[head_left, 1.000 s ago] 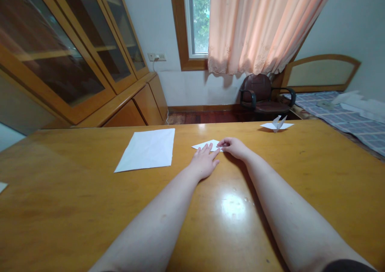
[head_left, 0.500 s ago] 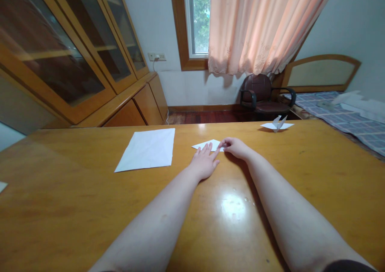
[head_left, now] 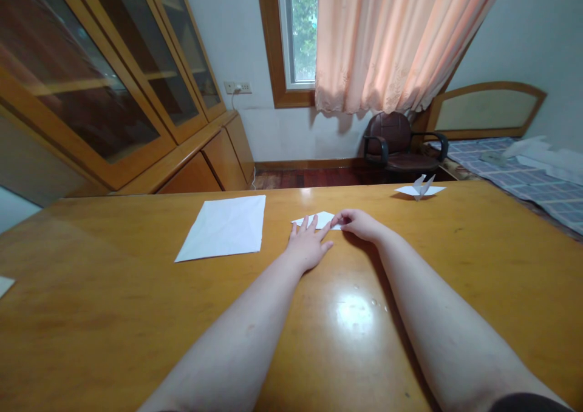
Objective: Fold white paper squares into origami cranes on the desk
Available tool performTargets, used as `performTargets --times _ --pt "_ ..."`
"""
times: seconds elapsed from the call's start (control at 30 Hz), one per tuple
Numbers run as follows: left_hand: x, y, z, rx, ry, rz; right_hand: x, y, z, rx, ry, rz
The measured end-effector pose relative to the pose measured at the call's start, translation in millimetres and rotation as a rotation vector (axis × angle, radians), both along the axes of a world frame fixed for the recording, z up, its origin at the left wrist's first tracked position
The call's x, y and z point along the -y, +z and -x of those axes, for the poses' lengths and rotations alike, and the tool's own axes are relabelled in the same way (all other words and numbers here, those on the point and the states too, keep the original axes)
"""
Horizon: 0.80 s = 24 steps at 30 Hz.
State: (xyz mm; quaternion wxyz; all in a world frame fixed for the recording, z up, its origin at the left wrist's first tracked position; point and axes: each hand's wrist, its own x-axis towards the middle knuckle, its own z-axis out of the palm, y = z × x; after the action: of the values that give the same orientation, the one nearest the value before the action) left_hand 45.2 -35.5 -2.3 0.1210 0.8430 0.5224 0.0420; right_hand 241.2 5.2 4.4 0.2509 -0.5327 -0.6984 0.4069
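A: Out at eleven o'clock, the white sheet (head_left: 222,228) is lying spread flat, apparently leaving its folding undone.

B: And at twelve, the left hand (head_left: 306,248) is splaying wide, pressing fingers across the folded paper (head_left: 324,217) and gripping nothing!

A: That paper is already showing a narrow, pointed shape, so it's looking partway along; how many folds are remaining, the view isn't telling.

B: At its three o'clock end, the right hand (head_left: 357,224) is curling half closed, fingertips touching; whether they're pinching, one can't tell.

A: At one o'clock, a winged paper figure (head_left: 419,189) is standing, looking finished.

B: Against half a second ago, the left fingers are fanning wider, toward nine o'clock; the right hand is barely shifting.
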Motion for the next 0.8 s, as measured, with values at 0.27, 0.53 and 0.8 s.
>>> performTargets --times 0.27,0.53,0.8 --pt "1 3.1 0 -0.02 -0.002 0.0 0 -0.7 8 0.147 -0.157 -0.099" --pt "-1 10.2 -1 0.081 -0.008 -0.059 2 -2.8 10 0.313 -0.068 -0.359" --pt "-1 14.1 -1 0.097 0.067 -0.228 1 -4.9 9 0.315 -0.056 -0.353"
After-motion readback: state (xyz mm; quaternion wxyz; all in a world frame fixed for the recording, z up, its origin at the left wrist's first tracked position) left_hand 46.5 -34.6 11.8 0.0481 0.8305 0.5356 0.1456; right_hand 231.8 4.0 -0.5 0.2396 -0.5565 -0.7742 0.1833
